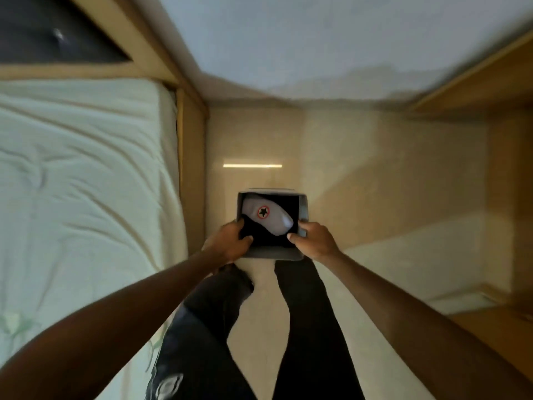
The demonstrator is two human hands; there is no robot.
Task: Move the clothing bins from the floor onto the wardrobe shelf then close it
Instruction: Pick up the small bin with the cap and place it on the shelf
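**Mid-Job by the Bed: One Bin in Hand, Shelf Yet to Fill**

Looks straight down at a small grey clothing bin (303, 209), low in front of the feet above the pale floor (360, 183). Grips its near-left corner with the left hand (227, 241), thumb hooked inside the rim, and grips the near-right corner with the right hand (313, 239) the same way. Carries dark folded fabric and a white piece (271, 216) marked with a red-ringed star. Cannot tell whether resting on the tiles or just lifted clear. Stands between the bed (80, 168) on the left and the blurred wooden wardrobe (504, 140) on the right, with no shelf plainly in view. Judged an early stage: taken in hand, not yet shelved. Left to do, by this reading: raising, turning right, setting on the shelf, fetching any bins out of view, shutting the wardrobe.
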